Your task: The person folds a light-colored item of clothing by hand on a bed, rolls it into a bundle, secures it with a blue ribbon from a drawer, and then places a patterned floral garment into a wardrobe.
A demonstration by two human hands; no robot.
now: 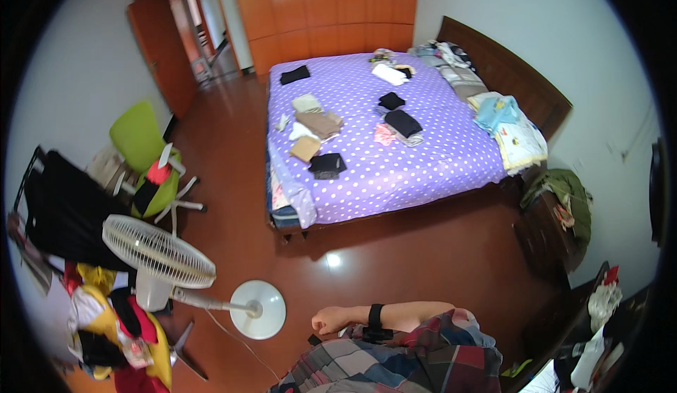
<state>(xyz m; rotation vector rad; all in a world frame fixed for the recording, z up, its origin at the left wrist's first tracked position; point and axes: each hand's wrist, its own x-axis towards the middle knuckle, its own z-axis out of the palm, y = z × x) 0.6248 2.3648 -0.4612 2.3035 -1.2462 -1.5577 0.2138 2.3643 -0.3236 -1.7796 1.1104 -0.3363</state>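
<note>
My right hand (pixel 331 320) is held in front of my plaid shirt, at the bottom centre, its fingers curled in with nothing seen in them. A black strap circles that forearm. My left hand is out of view. Before me stands a bed with a purple polka-dot sheet (pixel 365 197). On it lie a folded black cloth (pixel 294 75), folded brown clothes (pixel 319 123), a tan folded cloth (pixel 305 149), black folded clothes (pixel 327 165), a dark folded garment (pixel 403 123), a pink cloth (pixel 384 134) and a white folded cloth (pixel 390 74).
A white pedestal fan (pixel 158 250) stands at the left, its cord crossing the floor. Behind it are a green swivel chair (pixel 138 134) and a heap of clothes (pixel 113 324). A dark nightstand (pixel 547 229) is right of the bed. An orange door (pixel 164 57) stands open.
</note>
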